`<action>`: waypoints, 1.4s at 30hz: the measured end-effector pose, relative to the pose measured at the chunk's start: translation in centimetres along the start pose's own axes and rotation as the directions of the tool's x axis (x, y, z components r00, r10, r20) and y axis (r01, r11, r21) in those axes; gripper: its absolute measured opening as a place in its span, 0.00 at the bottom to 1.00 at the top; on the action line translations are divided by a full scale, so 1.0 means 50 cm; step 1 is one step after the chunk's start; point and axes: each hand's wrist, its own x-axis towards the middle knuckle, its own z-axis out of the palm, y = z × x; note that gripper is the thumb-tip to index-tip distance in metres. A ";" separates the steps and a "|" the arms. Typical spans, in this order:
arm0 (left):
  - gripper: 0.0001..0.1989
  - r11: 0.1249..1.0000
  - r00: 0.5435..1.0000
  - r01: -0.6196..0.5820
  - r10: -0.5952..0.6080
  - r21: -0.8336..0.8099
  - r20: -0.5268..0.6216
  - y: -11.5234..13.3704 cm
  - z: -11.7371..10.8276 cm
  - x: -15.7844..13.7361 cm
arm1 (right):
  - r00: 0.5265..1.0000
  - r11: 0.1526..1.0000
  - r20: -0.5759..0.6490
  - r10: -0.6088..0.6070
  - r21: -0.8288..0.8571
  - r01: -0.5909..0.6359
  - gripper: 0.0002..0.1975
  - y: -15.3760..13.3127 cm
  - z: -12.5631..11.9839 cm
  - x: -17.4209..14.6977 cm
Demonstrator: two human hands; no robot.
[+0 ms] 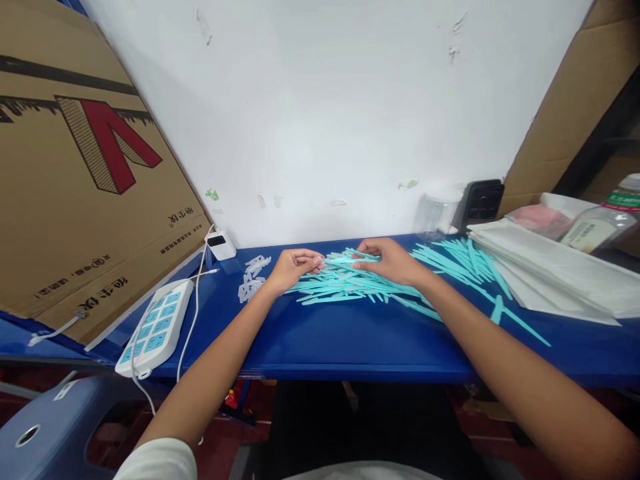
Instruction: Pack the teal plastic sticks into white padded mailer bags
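Observation:
A heap of slim turquoise plastic sticks [350, 283] lies on the blue table [360, 343] between my hands. My left hand [295, 268] is at the heap's left end, its thumb and fingertips pinched together; whatever small thing may be in them is too small to make out. At the upper right of the heap, my right hand [389, 260] is closed, with thumb and fingers around a turquoise stick [367, 256]. Small translucent whitish plastic pieces [251, 283] lie in a loose pile left of my left hand.
More turquoise sticks [465, 263] are spread to the right, beside stacked white sheets or bags [555, 263]. Behind them stand a clear jar [437, 213] and a black phone-like device [483, 205]. A power strip [157, 327] with cables and a large cardboard box [100, 167] occupy the left.

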 end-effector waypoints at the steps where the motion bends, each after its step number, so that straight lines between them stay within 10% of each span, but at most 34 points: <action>1: 0.27 1.000 1.000 0.003 -0.003 -0.002 0.002 0.002 0.003 -0.001 | 1.000 1.000 0.004 0.005 0.000 -0.005 0.17 -0.001 0.001 0.000; 20: 0.24 0.999 1.000 -0.026 0.026 -0.025 -0.001 0.003 0.058 -0.011 | 0.996 0.998 -0.091 -0.011 -0.068 0.005 0.17 -0.024 0.063 -0.006; 30: 0.22 0.983 0.976 -0.106 0.131 0.147 -0.173 -0.025 0.011 0.011 | 0.975 0.936 -0.220 -0.027 -0.347 -0.052 0.22 0.043 -0.002 0.012; 36: 0.16 0.638 0.925 -0.263 0.379 0.724 0.002 -0.015 0.003 0.011 | 0.946 0.887 -0.320 -0.056 -0.452 -0.100 0.18 0.066 -0.020 0.018; 42: 0.11 0.249 0.968 0.119 0.186 0.961 -0.168 -0.001 -0.160 -0.004 | 0.954 0.913 -0.300 -0.017 -0.394 -0.108 0.14 0.066 -0.016 0.015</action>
